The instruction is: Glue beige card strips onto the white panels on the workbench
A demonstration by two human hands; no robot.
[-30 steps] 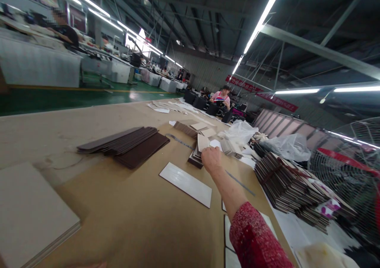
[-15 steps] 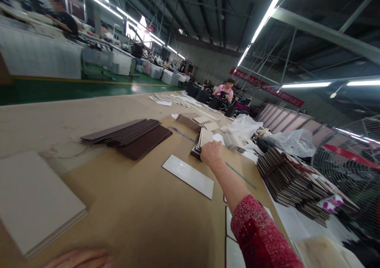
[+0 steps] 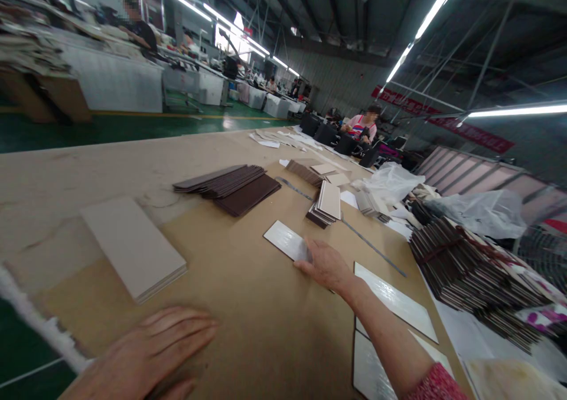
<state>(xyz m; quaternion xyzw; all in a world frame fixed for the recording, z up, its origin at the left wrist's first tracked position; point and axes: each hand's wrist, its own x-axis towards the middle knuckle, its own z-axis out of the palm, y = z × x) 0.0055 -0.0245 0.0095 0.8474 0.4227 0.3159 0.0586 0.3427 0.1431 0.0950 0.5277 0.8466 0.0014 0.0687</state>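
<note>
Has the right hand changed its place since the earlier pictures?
Yes. The right hand has moved away from the small board stack, back toward the wearer, and is now at the white panel.

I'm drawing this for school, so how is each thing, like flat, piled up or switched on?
Right hand: touching the white panel
White panel: flat, partly covered
Left hand: open
Other white panels: lying flat
Dark brown strips: fanned out, overlapping
Beige boards: stacked flat
Plastic sheeting: crumpled
Ceiling lights: switched on
Fan: can't tell if it's spinning
</note>
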